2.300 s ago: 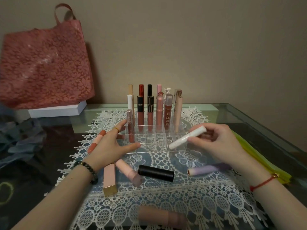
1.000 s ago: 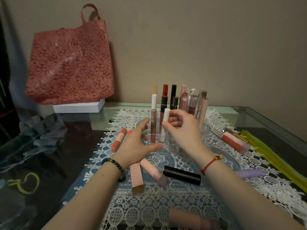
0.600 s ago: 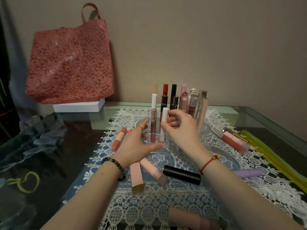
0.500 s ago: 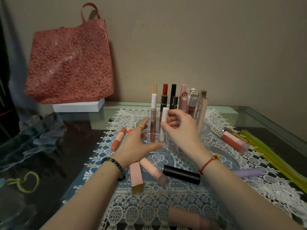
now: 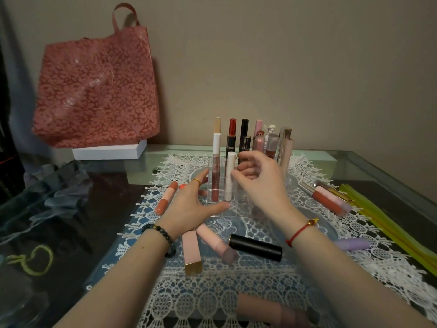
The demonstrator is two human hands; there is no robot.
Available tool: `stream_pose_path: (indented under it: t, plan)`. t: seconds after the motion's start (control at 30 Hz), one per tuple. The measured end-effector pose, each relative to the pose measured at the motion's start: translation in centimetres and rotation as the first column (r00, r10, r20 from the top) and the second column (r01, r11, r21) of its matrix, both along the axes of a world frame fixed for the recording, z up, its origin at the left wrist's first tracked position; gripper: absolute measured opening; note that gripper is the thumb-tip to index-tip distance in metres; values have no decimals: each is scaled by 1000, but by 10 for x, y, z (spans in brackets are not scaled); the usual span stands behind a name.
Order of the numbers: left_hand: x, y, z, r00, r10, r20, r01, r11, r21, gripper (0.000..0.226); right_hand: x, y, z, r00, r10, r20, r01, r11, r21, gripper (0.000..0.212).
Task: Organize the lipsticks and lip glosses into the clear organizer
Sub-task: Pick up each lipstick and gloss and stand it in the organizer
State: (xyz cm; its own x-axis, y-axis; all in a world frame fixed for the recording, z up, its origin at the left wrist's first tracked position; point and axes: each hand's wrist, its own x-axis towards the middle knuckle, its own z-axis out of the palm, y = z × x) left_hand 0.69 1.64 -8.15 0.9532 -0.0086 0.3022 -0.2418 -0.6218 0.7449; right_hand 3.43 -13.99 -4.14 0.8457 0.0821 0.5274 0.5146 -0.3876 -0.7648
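The slim white lip-gloss tube [image 5: 230,176] stands upright in a near-left slot of the clear acrylic organizer [image 5: 233,210], just right of a brown gloss tube [image 5: 215,178]. My right hand [image 5: 259,185] curls beside it, thumb tip at its side; I cannot tell whether it pinches the tube. My left hand [image 5: 189,207] lies spread, bracing the organizer's left and near walls. If I withdraw carelessly, my curled fingers could snag the tube and topple its neighbours. Earlier I held this tube slanted, right of the organizer.
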Motion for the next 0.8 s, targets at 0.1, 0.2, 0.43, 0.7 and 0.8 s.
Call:
stream_pose_path:
  t: [0.1, 0.2, 0.43, 0.7, 0.8]
  plan:
    - [-1, 0, 1, 1000, -2, 2, 2, 1000, 8, 93, -4, -8, 9, 1000, 2, 9, -2, 1000, 29, 35]
    - [-2, 0, 1, 1000, -5, 12, 5, 1000, 12, 91, -10, -18, 21, 1000, 13, 20, -14, 999, 44, 34]
    - [-1, 0, 0, 1000, -10, 3, 10, 1000, 15, 92, -31, -58, 39, 994, 96, 42, -93, 993, -77, 35]
    - [0, 1, 0, 1000, -10, 6, 10, 998, 63, 96, -52, -128, 35, 994, 111, 12, -100, 934, -344, 34]
    - [0, 1, 0, 1000, -8, 0, 8, 999, 40, 99, -57, -149, 27, 996, 84, -31, -89, 889, -448, 40]
